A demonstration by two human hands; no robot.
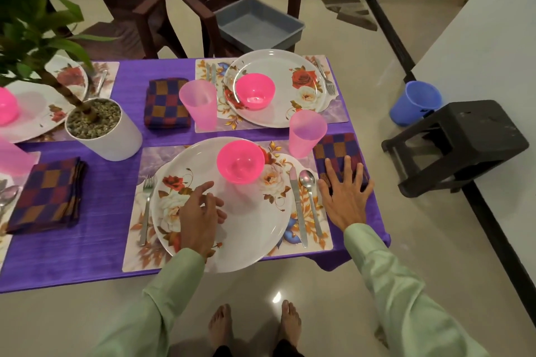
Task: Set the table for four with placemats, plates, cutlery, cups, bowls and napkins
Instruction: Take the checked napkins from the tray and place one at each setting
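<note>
One napkin (336,151), near right corner of table (101,197), beside cup (307,133): soft folded cloth, light, I judge; I'd pinch its folded edge. Right hand (345,200) flat on it, fingers spread; left hand (200,211) loose over plate (255,226), holding nothing. Bowl (240,161) on plate: empty. Tub (293,35): empty.

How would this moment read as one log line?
right hand flat on napkin | left hand loose over plate | holding nothing
</note>
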